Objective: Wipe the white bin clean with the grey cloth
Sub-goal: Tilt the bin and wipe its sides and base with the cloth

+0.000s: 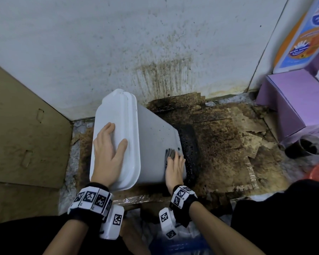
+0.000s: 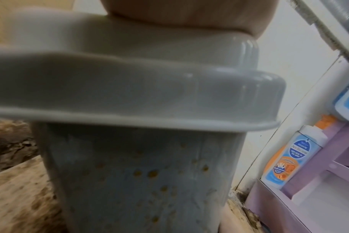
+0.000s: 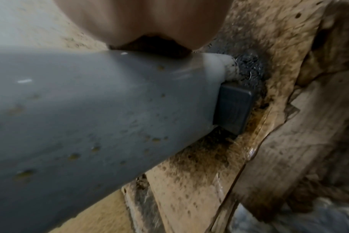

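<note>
The white bin leans tilted on the dirty floor with its lid shut. My left hand lies flat on the lid, fingers straight. Low on the bin's side wall, my right hand holds the folded grey cloth pressed against the plastic near the base. The left wrist view shows the lid rim with brown specks on the wall below it. In the right wrist view, the speckled wall runs down to a black foot pedal, and the cloth shows dark under my palm.
Soaked, stained cardboard covers the floor, with a black wet patch by the bin's base. A brown cardboard sheet leans at the left. At the right are purple boxes, a blue-orange bottle and a black cup. The wall behind is stained.
</note>
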Demonstrator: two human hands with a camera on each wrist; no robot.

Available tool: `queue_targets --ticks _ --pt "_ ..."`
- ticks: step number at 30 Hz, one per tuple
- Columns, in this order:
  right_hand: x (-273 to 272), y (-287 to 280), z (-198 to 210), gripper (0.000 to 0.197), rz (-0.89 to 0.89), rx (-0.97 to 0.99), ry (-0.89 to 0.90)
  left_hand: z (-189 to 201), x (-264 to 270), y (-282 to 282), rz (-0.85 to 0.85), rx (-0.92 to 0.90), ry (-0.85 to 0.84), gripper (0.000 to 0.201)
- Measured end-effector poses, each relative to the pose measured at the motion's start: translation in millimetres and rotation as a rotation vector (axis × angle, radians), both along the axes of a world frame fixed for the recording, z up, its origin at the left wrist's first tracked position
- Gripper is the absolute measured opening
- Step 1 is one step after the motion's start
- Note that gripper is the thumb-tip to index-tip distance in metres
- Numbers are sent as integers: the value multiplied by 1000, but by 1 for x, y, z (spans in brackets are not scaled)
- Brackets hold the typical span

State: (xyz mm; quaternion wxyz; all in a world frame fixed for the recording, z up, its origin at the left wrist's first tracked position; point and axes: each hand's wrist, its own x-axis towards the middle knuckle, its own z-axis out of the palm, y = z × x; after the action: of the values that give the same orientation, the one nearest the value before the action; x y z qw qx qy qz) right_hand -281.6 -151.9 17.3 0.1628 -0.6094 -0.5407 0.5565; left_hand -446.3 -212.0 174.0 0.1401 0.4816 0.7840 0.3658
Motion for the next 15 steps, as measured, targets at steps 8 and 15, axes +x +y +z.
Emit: queue_targets --ticks 8,15 --pt "-3 5 4 56 -74 41 -34 -3 -5 -1 7 7 1 61" --pt "-29 -23 59 50 -19 181 109 -7 -16 -4 13 -8 6 66"
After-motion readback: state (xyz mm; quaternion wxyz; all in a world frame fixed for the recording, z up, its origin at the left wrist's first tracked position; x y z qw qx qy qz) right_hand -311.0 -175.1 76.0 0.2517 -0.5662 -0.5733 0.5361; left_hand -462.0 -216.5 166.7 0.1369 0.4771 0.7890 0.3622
